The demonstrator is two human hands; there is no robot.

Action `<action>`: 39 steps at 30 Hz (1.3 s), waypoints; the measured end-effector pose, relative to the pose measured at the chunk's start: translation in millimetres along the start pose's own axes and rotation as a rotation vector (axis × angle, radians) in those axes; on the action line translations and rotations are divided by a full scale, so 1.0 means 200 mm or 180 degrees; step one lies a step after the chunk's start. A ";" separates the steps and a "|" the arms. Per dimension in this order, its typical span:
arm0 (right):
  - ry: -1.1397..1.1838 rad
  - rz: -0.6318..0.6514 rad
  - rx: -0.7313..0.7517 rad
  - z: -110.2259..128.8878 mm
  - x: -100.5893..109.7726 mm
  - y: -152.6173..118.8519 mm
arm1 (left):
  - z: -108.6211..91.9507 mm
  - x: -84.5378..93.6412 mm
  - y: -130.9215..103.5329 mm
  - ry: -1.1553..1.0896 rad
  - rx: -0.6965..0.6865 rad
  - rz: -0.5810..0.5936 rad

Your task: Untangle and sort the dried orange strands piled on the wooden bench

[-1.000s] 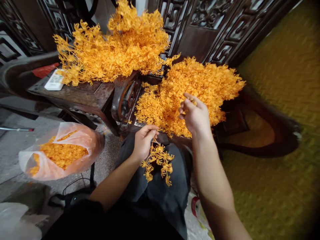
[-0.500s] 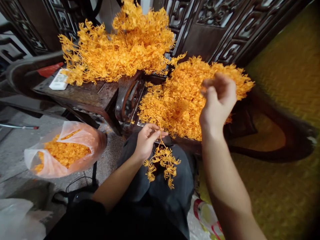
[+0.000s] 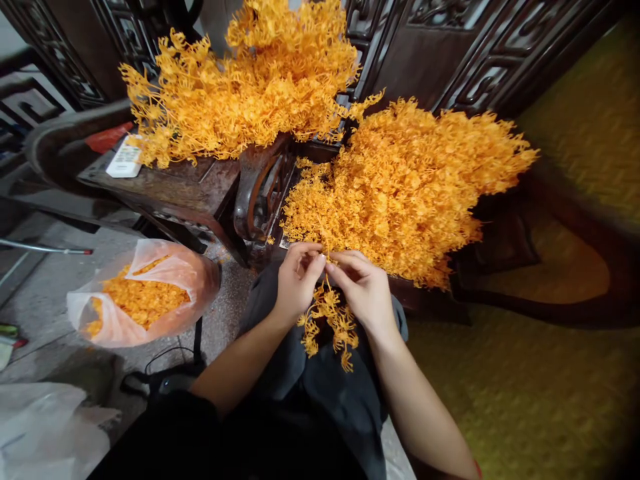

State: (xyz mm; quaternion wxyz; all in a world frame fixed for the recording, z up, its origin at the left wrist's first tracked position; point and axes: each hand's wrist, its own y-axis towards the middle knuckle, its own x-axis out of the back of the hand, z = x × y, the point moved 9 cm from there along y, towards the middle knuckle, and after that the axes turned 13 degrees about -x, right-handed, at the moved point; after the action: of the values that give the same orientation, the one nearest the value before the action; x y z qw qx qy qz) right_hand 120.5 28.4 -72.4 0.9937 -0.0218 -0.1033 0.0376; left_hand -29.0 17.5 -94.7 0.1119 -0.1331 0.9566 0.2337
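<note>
A small orange artificial flower spray [image 3: 330,313] hangs head-down over my lap, its thin stem between my two hands. My left hand [image 3: 299,280] pinches the stem from the left. From the right, my right hand [image 3: 364,287] has its thumb and fingertips closed at the same stem, almost touching the left ones. Whether it holds a separate small piece there is too small to tell. Just beyond my hands, a large heap of orange flower pieces [image 3: 400,193] covers the seat of a dark carved wooden chair.
A tall pile of orange sprays [image 3: 250,93] lies on a dark wooden side table [image 3: 200,190] beside a white box [image 3: 125,158]. On the floor at left stands a plastic bag [image 3: 200,273] of orange pieces. The curved wooden armrest [image 3: 250,200] rises left of the heap.
My right hand has come down from above the heap to meet my left at the stem. The view has shifted slightly; the left hand still pinches the spray.
</note>
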 end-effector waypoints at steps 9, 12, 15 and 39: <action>-0.0555 -0.1749 0.0902 0.24 0.45 -0.04 | 0.09 0.07 -0.01 -0.0745 0.0619 -0.0695; -0.0376 -0.2214 0.1169 0.36 0.56 0.01 | 0.10 0.06 0.01 -0.1172 0.0821 -0.0823; -0.1252 -0.1526 0.1410 0.45 0.41 0.20 | 0.10 0.00 0.02 -0.1328 0.0962 -0.0580; 0.0035 -0.0223 -0.0188 0.01 0.13 -0.08 | 0.15 -0.13 -0.05 -0.0756 0.1287 0.0622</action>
State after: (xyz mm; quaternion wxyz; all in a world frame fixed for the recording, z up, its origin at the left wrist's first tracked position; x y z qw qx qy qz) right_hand 146.8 15.2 -64.4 0.9939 -0.0477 -0.0996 -0.0003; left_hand 3.9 29.3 -117.9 0.2248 0.0134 0.9724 0.0614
